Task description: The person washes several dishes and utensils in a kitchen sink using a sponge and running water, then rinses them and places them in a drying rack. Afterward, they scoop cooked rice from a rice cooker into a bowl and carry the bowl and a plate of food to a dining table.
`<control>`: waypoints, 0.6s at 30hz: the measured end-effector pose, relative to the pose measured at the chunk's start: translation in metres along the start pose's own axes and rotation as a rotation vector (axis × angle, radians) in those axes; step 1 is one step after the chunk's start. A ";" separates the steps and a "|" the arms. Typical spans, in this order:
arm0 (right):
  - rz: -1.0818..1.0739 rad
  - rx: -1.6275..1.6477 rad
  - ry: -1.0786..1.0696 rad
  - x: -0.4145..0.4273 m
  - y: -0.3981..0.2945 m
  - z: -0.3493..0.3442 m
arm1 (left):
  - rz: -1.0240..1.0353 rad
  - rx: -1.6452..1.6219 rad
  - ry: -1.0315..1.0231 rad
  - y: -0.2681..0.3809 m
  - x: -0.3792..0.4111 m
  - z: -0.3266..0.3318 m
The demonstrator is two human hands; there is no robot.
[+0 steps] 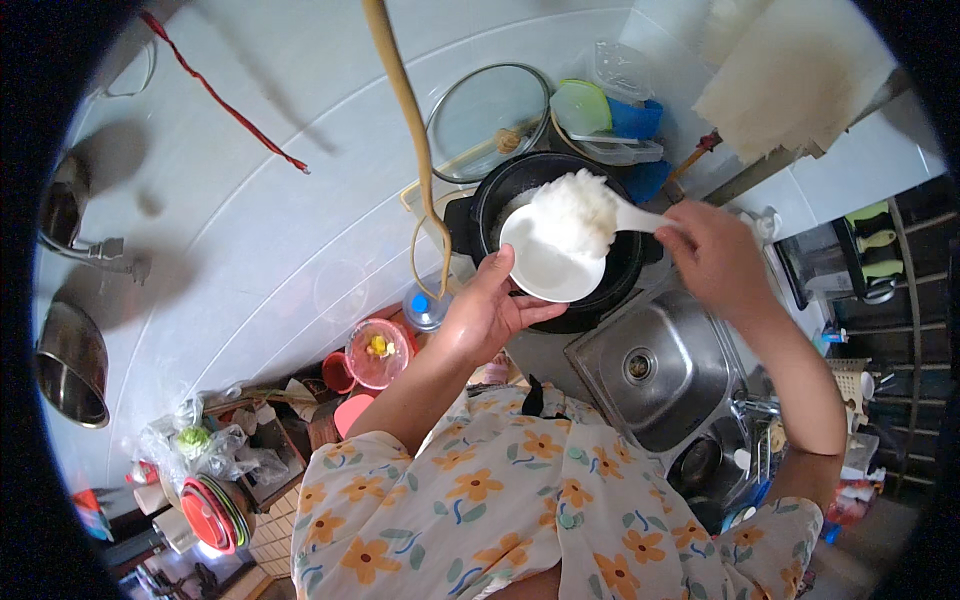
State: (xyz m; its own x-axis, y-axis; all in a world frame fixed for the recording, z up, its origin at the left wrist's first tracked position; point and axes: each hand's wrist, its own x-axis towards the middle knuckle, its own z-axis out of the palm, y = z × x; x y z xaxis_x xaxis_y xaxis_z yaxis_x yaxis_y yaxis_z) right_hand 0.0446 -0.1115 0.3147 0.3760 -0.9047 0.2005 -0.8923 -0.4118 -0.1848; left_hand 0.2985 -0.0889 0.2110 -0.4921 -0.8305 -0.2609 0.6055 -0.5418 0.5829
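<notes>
My left hand point(491, 307) holds a white bowl point(555, 274) by its rim and underside, tilted over a black pot point(517, 172). In my right hand point(709, 255) is the handle of a white rice paddle point(641, 217). A large heap of cooked white rice point(574, 210) sits on the paddle, at the far side of the bowl's mouth. Whether the rice touches the bowl's inside is hard to tell. More rice shows at the pot's far left inner wall, and the bowl hides much of the pot's inside.
A glass lid point(491, 112) leans on the wall behind the pot, beside stacked plastic containers point(600, 112). A stainless steel sink point(645, 375) lies at the right. A yellow hose point(405, 90) hangs at the left of the pot. A knife block point(814, 262) stands far right.
</notes>
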 end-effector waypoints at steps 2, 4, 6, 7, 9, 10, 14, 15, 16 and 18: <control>-0.038 -0.157 0.016 -0.017 -0.018 0.008 | -0.006 -0.009 0.001 -0.002 0.004 0.005; -0.077 -0.264 0.021 -0.032 -0.030 0.015 | -0.013 -0.009 0.015 -0.004 0.005 0.007; -0.121 -0.324 0.019 -0.042 -0.035 0.018 | -0.017 0.001 0.037 -0.007 0.006 0.009; -0.105 -0.311 0.029 -0.043 -0.035 0.017 | -0.019 0.000 0.037 -0.007 0.006 0.009; -0.077 -0.283 0.049 -0.044 -0.037 0.009 | -0.020 -0.005 0.042 -0.009 0.006 0.007; -0.072 -0.277 0.063 -0.041 -0.038 0.002 | -0.012 -0.009 0.047 -0.010 0.005 0.005; -0.061 -0.229 0.055 -0.037 -0.041 -0.014 | 0.032 -0.008 0.024 -0.011 0.004 -0.001; -0.058 -0.212 0.037 -0.038 -0.042 -0.015 | 0.043 -0.004 0.007 -0.011 0.004 -0.001; -0.089 -0.190 0.022 -0.043 -0.042 -0.010 | 0.057 -0.009 0.000 -0.011 0.005 -0.001; -0.153 -0.141 -0.006 -0.053 -0.041 0.004 | 0.086 -0.019 -0.010 -0.012 0.006 -0.002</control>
State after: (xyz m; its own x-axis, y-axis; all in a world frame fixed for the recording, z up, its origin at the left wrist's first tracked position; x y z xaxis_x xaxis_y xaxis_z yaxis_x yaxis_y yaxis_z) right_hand 0.0624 -0.0471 0.3078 0.5111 -0.8334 0.2102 -0.8506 -0.5257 -0.0159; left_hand 0.2895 -0.0879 0.2014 -0.4438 -0.8729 -0.2028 0.6573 -0.4709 0.5884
